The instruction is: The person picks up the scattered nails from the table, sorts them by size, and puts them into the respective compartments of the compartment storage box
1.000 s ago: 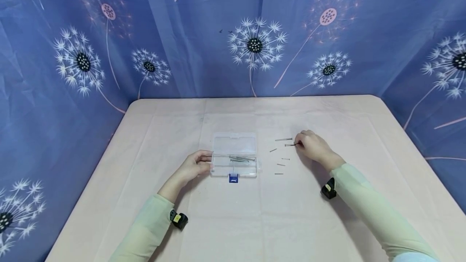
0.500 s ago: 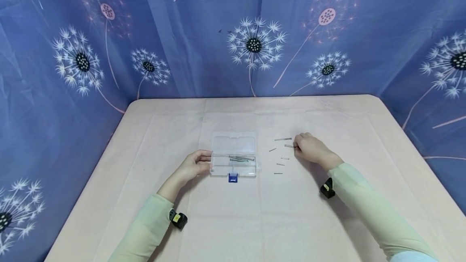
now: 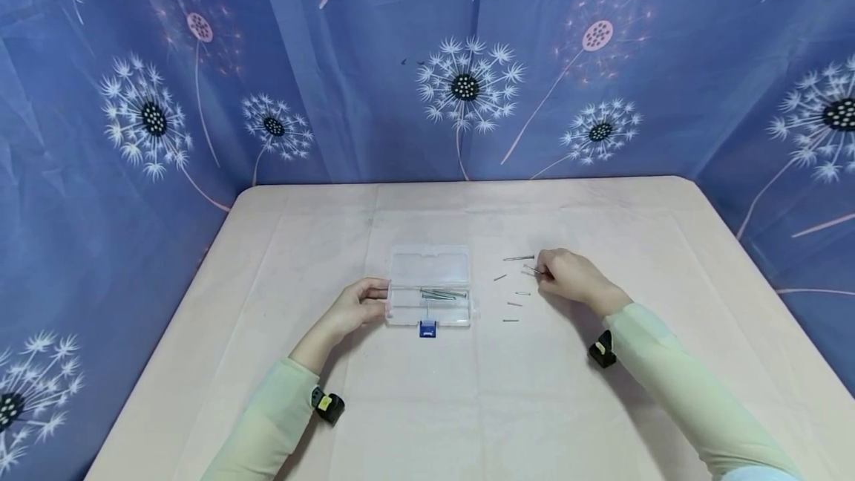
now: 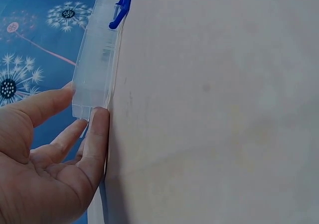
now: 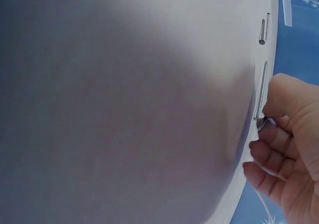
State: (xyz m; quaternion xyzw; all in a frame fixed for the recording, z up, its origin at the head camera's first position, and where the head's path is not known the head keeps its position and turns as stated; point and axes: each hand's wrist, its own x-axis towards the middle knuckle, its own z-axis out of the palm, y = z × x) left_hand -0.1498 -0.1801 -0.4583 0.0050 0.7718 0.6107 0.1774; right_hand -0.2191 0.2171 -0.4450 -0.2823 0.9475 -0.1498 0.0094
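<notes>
A clear plastic box (image 3: 410, 315) lies on the table with its lid (image 3: 430, 266) laid back and a blue latch (image 3: 427, 329) at the front. Several long nails (image 3: 441, 295) lie in its rear compartment. My left hand (image 3: 350, 309) holds the box's left end between thumb and fingers, as the left wrist view also shows. To the right, my right hand (image 3: 571, 275) pinches a nail (image 3: 532, 269), one end jutting out leftward, the rest hidden by the fingers. Just beyond it lies a long nail (image 3: 519, 258).
Smaller nails lie between box and right hand: one behind (image 3: 499, 277), others nearer me, such as a short nail (image 3: 523, 293) and another nail (image 3: 510, 321). The table (image 3: 414, 407) has a pale cover. A blue dandelion-print curtain (image 3: 374, 95) surrounds its back and sides.
The nail in my right fingers has gone from lying nearly flat to tilted, its left end raised. The right hand has shifted slightly leftward. My left hand and the box stay put.
</notes>
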